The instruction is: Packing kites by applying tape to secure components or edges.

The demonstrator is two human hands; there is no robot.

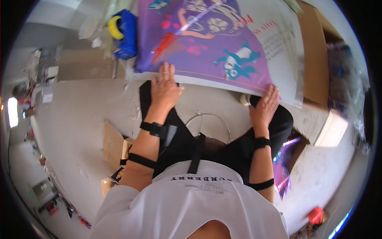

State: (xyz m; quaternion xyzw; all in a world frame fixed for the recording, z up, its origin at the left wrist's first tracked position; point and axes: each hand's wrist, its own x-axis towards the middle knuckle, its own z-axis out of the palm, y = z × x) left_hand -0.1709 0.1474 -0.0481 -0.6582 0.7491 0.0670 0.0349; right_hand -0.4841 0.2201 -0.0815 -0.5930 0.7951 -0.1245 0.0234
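Note:
A large purple printed sheet (191,59) with cartoon figures lies before me on a worktop, over a white sheet with print (283,59). My left hand (165,88) rests flat near the sheet's lower left edge, fingers apart from the thumb. At its lower right corner my right hand (266,104) lies palm down with the fingers extended. Neither hand grips anything that I can see. Left of the purple sheet sits a blue packet or bag (128,35) with a yellow ring, perhaps a tape roll (115,27), against it.
A long cardboard box (315,59) stands right of the worktop, with plastic-wrapped goods (343,77) beyond it. An open carton (113,146) is on the floor at my left. Purple printed material (282,170) lies at my right. A person (22,92) is at the far left.

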